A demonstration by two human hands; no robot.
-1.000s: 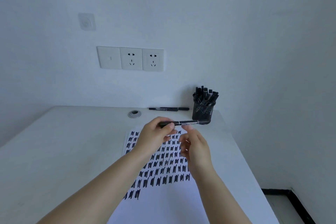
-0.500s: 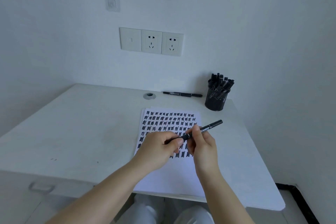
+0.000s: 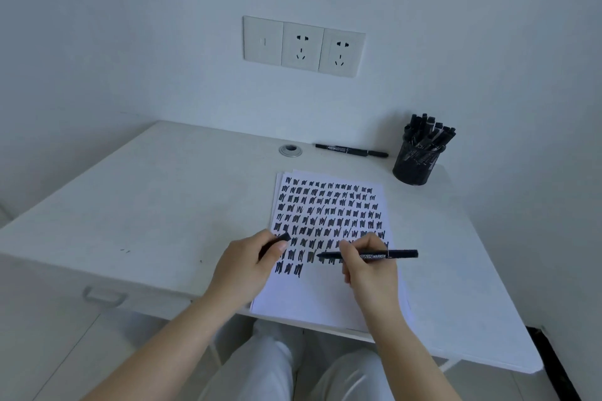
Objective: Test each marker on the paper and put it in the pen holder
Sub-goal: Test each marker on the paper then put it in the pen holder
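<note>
At lower centre of the frame, the right hand (image 3: 368,265) pinches an uncapped black twin marker (image 3: 374,254), tip over the white sheet of paper (image 3: 325,296) covered in black scribbles. The left hand (image 3: 247,265) grips its black cap (image 3: 277,242). The black mesh pen holder (image 3: 415,163) full of markers stands at upper right on the white table (image 3: 146,205).

Bare forearms, no sleeves in view (light, whitish trousers (image 3: 277,365) below).
</note>
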